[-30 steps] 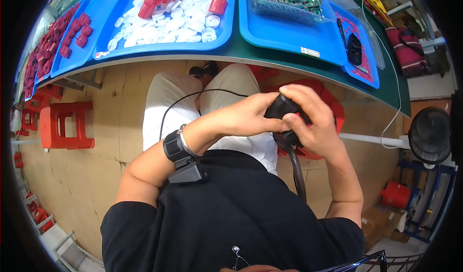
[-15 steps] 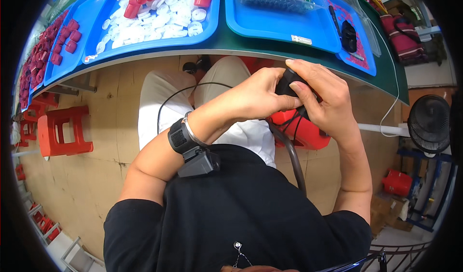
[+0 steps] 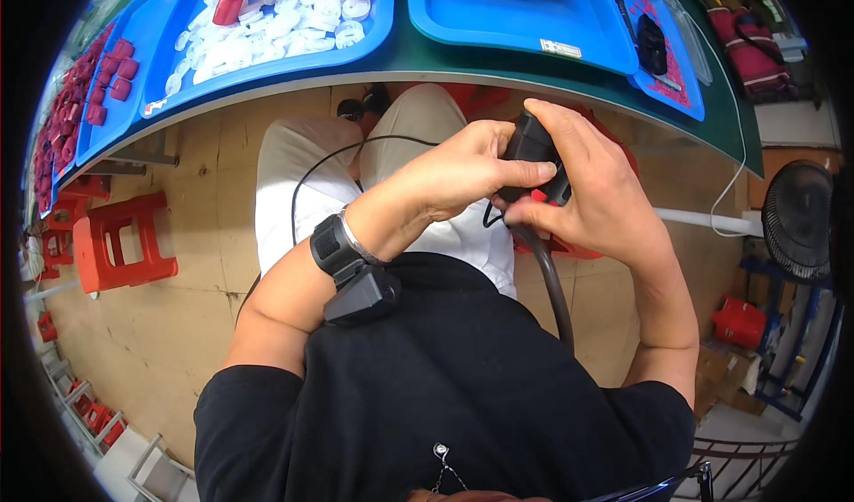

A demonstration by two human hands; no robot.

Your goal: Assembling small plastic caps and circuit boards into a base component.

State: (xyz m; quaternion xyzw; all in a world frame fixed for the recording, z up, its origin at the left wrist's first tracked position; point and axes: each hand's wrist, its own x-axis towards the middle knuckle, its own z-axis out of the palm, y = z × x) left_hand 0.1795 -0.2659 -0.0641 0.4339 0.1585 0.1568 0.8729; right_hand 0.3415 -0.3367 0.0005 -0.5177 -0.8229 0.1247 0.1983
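Above my lap, by the table's front edge, both hands close round a black box-shaped device (image 3: 531, 139) with a thin black cable at its lower end. My left hand (image 3: 485, 166) grips it from the left, thumb laid across its face. My right hand (image 3: 598, 186) wraps its right side, fingers over the top end and thumb low near a small red part (image 3: 538, 196). Fingers hide much of the device, so its exact kind cannot be made out. A black strap with a dark box (image 3: 360, 295) sits on my left wrist.
Blue trays line the green table (image 3: 498, 73): one tray (image 3: 294, 68) holds white round parts and red pieces, another (image 3: 498, 31) a clear box of circuit boards, a third (image 3: 689, 106) black tools. A red stool (image 3: 124, 240) stands left, a black fan (image 3: 798, 222) right.
My right thumb has slid down from the device's face to its lower end, baring a red part. The device tilts slightly differently, and the whole view has shifted a little.
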